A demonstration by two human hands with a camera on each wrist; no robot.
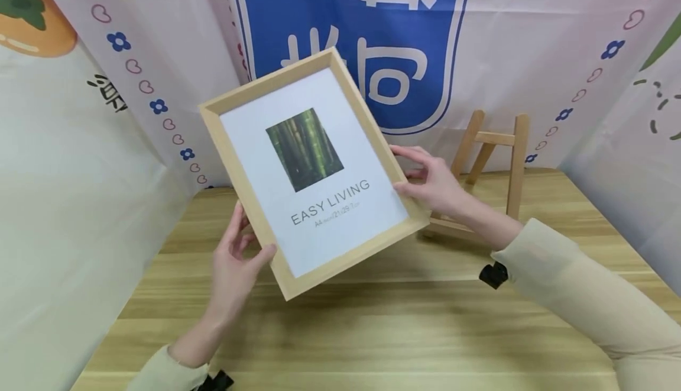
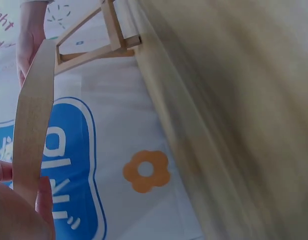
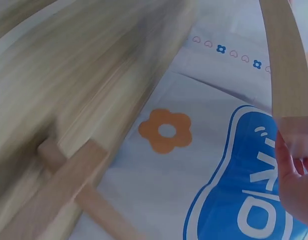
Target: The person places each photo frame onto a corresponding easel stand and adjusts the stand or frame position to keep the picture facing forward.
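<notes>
A picture frame (image 1: 367, 250) of light wood is tilted in the air above the table, its front toward the head camera. Inside it lies a white sheet with a bamboo picture and the words EASY LIVING. My left hand (image 1: 236, 267) grips the frame's lower left side, thumb on the front edge and fingers behind. On the opposite side, my right hand (image 1: 433, 184) pinches the right edge near the lower corner. Both wrist views show the frame's side edge-on, with the left fingers (image 2: 44, 200) and right fingers (image 3: 283, 157) around it.
A small wooden easel (image 1: 518, 160) stands at the back right of the wooden table (image 1: 372, 332), partly behind my right hand and forearm. Printed cloth (image 1: 532, 42) with a blue sign hangs close behind the table and along both sides.
</notes>
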